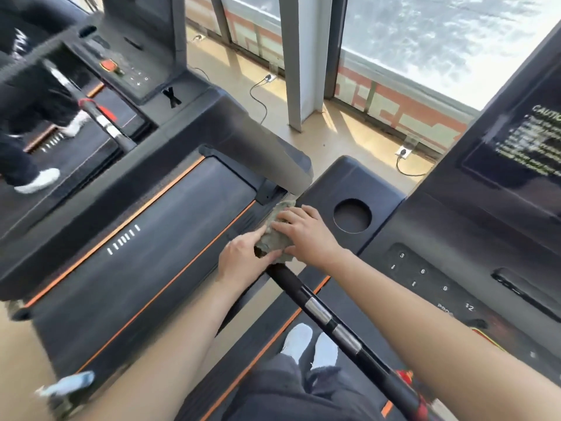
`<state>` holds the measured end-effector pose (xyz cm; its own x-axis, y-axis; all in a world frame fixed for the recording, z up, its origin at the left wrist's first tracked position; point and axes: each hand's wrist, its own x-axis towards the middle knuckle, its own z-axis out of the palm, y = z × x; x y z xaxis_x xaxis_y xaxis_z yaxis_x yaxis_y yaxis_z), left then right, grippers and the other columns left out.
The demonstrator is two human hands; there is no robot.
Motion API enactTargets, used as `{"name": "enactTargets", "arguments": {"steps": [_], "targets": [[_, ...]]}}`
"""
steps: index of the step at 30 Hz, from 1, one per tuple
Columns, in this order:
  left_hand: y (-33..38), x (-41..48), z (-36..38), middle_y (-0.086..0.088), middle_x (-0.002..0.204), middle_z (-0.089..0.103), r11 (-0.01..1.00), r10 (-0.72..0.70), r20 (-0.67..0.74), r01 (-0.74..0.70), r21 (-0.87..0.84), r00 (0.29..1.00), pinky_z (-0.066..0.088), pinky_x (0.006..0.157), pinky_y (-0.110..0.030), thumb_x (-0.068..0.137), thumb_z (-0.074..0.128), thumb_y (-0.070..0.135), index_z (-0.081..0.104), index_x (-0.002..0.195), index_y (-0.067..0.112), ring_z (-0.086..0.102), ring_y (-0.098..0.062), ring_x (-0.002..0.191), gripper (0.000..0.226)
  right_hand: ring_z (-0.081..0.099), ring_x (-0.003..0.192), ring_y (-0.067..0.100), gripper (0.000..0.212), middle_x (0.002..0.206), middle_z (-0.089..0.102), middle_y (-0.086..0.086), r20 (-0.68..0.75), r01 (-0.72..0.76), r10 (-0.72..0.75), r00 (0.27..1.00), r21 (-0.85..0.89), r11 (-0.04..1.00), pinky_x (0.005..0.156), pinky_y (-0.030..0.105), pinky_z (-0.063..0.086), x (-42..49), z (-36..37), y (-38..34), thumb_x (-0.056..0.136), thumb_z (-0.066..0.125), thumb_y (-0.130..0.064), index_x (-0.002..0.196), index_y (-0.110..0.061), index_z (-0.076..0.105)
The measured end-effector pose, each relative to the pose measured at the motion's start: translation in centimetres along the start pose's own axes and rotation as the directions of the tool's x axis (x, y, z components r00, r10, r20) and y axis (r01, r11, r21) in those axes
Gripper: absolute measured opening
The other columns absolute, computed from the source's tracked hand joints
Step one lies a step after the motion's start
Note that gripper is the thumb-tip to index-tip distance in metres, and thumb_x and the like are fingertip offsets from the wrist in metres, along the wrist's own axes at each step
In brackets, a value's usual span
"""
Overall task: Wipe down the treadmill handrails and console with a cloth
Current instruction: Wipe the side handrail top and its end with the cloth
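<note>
Both hands work one grey-green cloth [277, 235] at the top end of the left handrail [315, 311], where the bar meets the console [449, 238] beside the cup holder [352, 215]. The left hand [243, 258] pinches the cloth's lower edge between thumb and fingers, while the right hand [306, 235] presses flat on top of it. The risks, as I judge them: the bunched cloth may skip the underside of the bar and the metal sensor bands [317, 311] lower down; a loose corner could snag in the gap at the bar's base; and leaning this far forward over the belt could unsettle the person's footing.
</note>
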<state>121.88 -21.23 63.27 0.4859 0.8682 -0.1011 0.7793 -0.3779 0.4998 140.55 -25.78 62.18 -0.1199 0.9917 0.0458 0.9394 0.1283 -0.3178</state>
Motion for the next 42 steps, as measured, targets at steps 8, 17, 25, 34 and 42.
{"name": "enactTargets", "arguments": {"steps": [8, 17, 25, 34, 42], "targets": [[-4.0, -5.4, -0.9, 0.011, 0.115, 0.073, 0.993, -0.112, -0.101, 0.116, 0.032, 0.989, 0.055, 0.085, -0.037, 0.068, 0.077, 0.067, 0.067, 0.128, 0.037, 0.067, -0.016, 0.107, 0.068, 0.051, 0.129, 0.022, 0.068, 0.128, 0.063, -0.003, 0.046, 0.158, -0.161, 0.986, 0.075, 0.985, 0.118, 0.048, 0.021, 0.3, 2.2, -4.1, 0.065, 0.086, -0.043, 0.127, -0.025, 0.065], [-10.3, -12.6, -2.8, 0.009, 0.103, 0.072, 0.985, -0.116, -0.178, 0.136, 0.102, 0.977, 0.048, 0.082, -0.037, 0.062, 0.058, 0.080, 0.069, 0.120, 0.032, 0.067, -0.018, 0.096, 0.076, 0.057, 0.120, 0.023, 0.077, 0.121, 0.065, -0.003, -0.003, 0.244, -0.244, 0.970, 0.044, 0.969, 0.115, 0.046, 0.015, -0.9, 5.6, -13.0, 0.054, 0.090, -0.049, 0.123, -0.026, 0.066], [-18.3, -21.5, -5.0, 0.011, 0.099, 0.072, 0.981, -0.163, -0.230, 0.182, 0.063, 0.960, 0.043, 0.077, -0.035, 0.062, 0.070, 0.071, 0.071, 0.114, 0.033, 0.067, -0.016, 0.092, 0.065, 0.063, 0.112, 0.025, 0.067, 0.114, 0.068, 0.000, -0.047, 0.315, -0.313, 0.949, 0.060, 0.947, 0.112, 0.050, 0.025, -2.4, 10.2, -23.8, 0.058, 0.084, -0.052, 0.115, -0.020, 0.071], [-27.1, -31.7, -7.3, 0.014, 0.106, 0.071, 0.964, -0.263, -0.297, 0.238, -0.120, 0.918, 0.051, 0.079, -0.032, 0.066, 0.074, 0.068, 0.074, 0.114, 0.031, 0.066, -0.011, 0.094, 0.061, 0.064, 0.099, 0.021, 0.059, 0.108, 0.068, -0.005, 0.003, 0.368, -0.372, 0.928, 0.132, 0.920, 0.100, 0.040, 0.032, -3.5, 13.7, -35.4, 0.058, 0.085, -0.048, 0.109, -0.022, 0.072], [-32.1, -37.5, -6.8, 0.027, 0.120, 0.064, 0.797, -0.420, -0.185, 0.263, -0.544, 0.888, 0.046, 0.094, -0.015, 0.068, 0.083, 0.052, 0.069, 0.124, 0.035, 0.060, 0.005, 0.112, 0.060, 0.063, 0.104, 0.020, 0.056, 0.118, 0.069, -0.008, 0.237, 0.367, -0.402, 0.884, 0.179, 0.913, 0.098, 0.040, 0.040, -2.9, 14.7, -40.9, 0.074, 0.068, -0.055, 0.120, -0.023, 0.070]]}}
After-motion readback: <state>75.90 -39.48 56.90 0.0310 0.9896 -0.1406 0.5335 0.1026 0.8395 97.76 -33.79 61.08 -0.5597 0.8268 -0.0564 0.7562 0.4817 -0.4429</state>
